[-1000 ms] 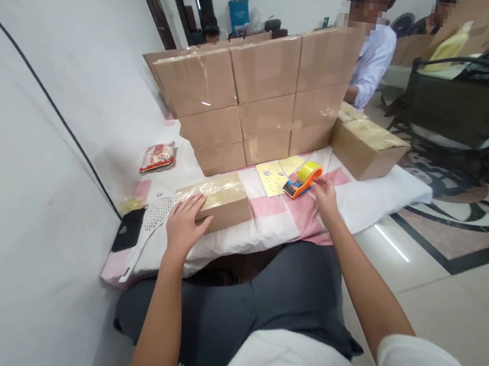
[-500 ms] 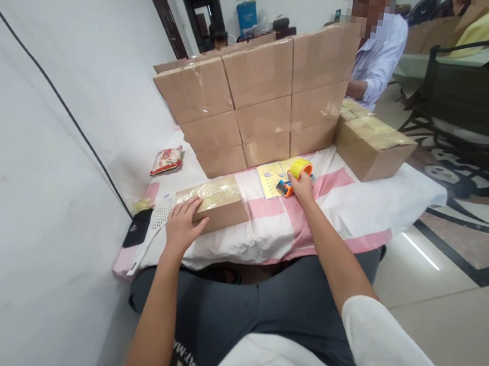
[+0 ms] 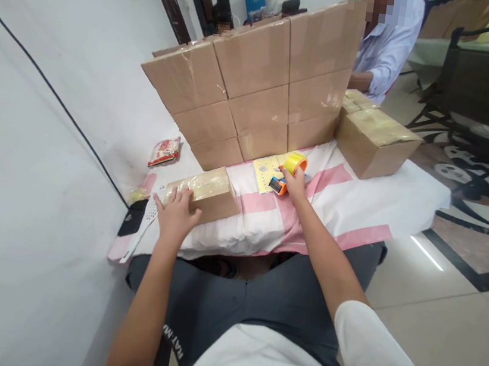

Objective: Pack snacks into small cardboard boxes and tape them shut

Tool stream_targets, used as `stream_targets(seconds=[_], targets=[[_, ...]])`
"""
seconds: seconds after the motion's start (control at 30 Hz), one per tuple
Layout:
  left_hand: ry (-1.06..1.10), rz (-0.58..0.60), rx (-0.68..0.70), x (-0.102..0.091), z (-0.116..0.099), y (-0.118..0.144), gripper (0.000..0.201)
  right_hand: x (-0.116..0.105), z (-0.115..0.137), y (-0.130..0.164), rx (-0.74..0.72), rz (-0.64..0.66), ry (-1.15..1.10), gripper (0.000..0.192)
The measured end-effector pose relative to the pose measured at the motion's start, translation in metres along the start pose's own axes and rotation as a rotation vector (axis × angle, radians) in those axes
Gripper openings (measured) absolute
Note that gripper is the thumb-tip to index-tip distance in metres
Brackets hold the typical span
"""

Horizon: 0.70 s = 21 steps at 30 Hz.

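My left hand [image 3: 176,215] rests with spread fingers on the near left end of a small cardboard box [image 3: 215,198], whose top carries shiny clear tape. In my right hand [image 3: 294,186] is a tape dispenser [image 3: 277,185], orange and blue, loaded with a yellow roll of tape [image 3: 293,162]. My fingers are wrapped round it, partly hidden behind the hand. Under and beside the dispenser lies a yellow sheet [image 3: 262,173] with printed marks, flat on the pink and white tablecloth [image 3: 260,233].
Stacked cardboard boxes [image 3: 259,92] form a wall behind. Another taped box [image 3: 376,140] stands to the right. At left are a red and white packet [image 3: 165,151], a white perforated strap [image 3: 148,213] and a black phone-like object [image 3: 132,219]. A person [image 3: 388,52] sits beyond the boxes.
My left hand has opened wider, its thumb and fingers spreading on the box. My right hand still grips the dispenser by the yellow sheet. The whole view has shifted slightly.
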<state>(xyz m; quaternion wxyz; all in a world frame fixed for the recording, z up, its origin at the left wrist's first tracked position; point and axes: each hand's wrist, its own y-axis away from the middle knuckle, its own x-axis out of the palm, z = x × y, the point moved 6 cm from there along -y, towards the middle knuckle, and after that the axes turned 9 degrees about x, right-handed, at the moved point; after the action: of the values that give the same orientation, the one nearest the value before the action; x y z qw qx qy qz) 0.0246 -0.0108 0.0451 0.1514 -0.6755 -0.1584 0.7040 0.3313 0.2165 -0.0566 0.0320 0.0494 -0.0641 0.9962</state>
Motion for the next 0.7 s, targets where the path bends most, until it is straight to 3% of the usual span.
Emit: stream_targets(seconds=[0.07,0.13,0.2,0.27,0.33,0.4,0.5,0.6,0.7], targets=[[0.010,-0.084,0.000,-0.004,-0.033,0.000,0.044,0.006,0.011,0.008,0.013,-0.006,-0.071,0.035],[0.141,-0.158,0.095,-0.001,-0.075,-0.002,0.035,0.013,0.022,0.020,0.003,0.015,-0.104,0.032],[0.350,-0.129,0.171,0.014,-0.113,-0.008,0.029,0.022,0.033,0.035,-0.011,0.076,-0.107,0.031],[0.601,-0.108,0.122,0.035,-0.138,-0.018,0.035,0.030,0.043,0.050,-0.027,0.150,-0.118,0.036],[0.823,-0.114,0.044,0.056,-0.151,-0.033,0.037,0.037,0.052,0.063,-0.048,0.223,-0.131,0.042],[1.029,-0.095,-0.020,0.077,-0.158,-0.047,0.026,0.039,0.058,0.070,-0.083,0.258,-0.113,0.049],[1.347,-0.021,-0.100,0.098,-0.164,-0.060,0.024,0.035,0.062,0.070,-0.159,0.187,0.002,0.060],[1.539,0.000,-0.161,0.102,-0.167,-0.062,0.026,0.026,0.059,0.063,-0.190,0.089,0.076,0.064],[1.562,-0.039,-0.134,0.092,-0.171,-0.061,0.025,0.020,0.052,0.056,-0.209,0.045,0.141,0.065]])
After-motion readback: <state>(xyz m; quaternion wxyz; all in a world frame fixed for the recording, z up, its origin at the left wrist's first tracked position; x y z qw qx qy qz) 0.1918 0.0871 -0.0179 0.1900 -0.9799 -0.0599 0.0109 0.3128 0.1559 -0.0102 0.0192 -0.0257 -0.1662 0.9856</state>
